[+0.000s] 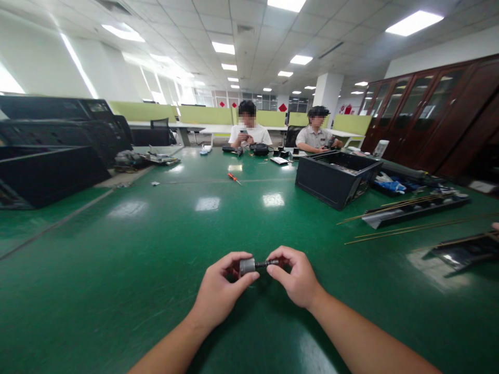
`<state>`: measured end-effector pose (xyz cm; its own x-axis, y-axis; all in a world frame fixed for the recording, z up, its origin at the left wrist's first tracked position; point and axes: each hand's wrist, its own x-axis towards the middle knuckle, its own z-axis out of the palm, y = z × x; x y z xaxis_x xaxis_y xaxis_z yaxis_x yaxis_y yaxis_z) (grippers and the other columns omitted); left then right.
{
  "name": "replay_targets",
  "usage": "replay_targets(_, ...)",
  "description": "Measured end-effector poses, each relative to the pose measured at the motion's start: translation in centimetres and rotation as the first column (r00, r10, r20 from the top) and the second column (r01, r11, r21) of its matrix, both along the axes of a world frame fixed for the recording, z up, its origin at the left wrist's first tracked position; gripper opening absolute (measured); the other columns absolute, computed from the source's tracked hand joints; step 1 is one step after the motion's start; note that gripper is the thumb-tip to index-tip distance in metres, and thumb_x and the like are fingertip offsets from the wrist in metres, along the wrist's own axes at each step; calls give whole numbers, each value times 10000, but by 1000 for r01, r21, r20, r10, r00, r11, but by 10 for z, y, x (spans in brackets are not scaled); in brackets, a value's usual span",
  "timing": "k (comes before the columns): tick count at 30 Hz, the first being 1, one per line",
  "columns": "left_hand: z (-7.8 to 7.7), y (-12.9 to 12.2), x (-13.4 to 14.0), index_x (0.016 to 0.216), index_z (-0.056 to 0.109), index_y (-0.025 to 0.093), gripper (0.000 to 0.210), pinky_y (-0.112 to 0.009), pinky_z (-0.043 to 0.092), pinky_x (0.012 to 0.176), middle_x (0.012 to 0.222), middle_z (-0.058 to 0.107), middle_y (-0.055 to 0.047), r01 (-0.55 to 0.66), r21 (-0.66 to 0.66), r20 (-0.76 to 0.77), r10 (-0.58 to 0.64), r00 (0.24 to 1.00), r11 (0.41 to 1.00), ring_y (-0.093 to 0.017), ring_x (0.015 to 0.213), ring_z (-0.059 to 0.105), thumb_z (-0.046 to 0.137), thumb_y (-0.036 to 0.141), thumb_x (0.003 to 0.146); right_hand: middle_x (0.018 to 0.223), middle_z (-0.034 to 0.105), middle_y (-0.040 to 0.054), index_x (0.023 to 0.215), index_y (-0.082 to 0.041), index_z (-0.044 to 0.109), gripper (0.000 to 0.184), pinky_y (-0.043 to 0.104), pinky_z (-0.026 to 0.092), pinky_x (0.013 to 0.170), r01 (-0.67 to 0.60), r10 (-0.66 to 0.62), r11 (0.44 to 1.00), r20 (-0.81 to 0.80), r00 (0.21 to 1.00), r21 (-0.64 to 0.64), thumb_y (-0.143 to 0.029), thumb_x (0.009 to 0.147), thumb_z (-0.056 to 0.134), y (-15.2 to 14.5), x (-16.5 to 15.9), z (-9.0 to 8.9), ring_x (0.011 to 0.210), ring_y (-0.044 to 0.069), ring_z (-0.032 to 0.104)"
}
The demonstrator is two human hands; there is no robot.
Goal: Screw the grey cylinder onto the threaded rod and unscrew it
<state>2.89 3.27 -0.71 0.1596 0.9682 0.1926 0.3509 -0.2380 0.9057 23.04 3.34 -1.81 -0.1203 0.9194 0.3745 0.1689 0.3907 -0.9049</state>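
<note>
Between my hands, above the green tabletop (167, 291), is a short grey cylinder with a thin dark shaft (248, 266); its exact kind is not clear. My left hand (220, 285) grips the cylinder end, thumb in front and fingers curled behind. The fingertips of my right hand (298, 275) pinch the ridged far end of the shaft, which points right. The cylinder lies roughly level, and part of it is hidden by my left fingers.
An orange-handled screwdriver (234, 178) lies farther out. A black computer case (335, 179) stands right of centre, with thin brass-coloured rods (393, 233) and metal parts beside it. More black cases (50, 176) are at left. Two people (249, 127) sit across the table.
</note>
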Motion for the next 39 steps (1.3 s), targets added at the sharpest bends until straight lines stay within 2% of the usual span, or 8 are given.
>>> replay_targets(22,2,0,1,1045,675,187,372,-327,522,761,941,723,-55,2,13,23,-3,1000,1000,-229,842,683,762,387,743,741,643,23,834,-167,697,79,268,461,656,10,-10,1000,-7,1000,15,-202,784,647,-1,1,1,680,161,577)
replay_targets(39,5,-2,2,1037,671,178,379,-329,518,762,930,724,-56,-13,-19,53,14,999,1000,-233,844,683,766,385,734,692,604,5,820,-164,675,75,260,442,632,5,-5,1000,-41,999,-15,-218,784,637,1,2,-1,641,149,545)
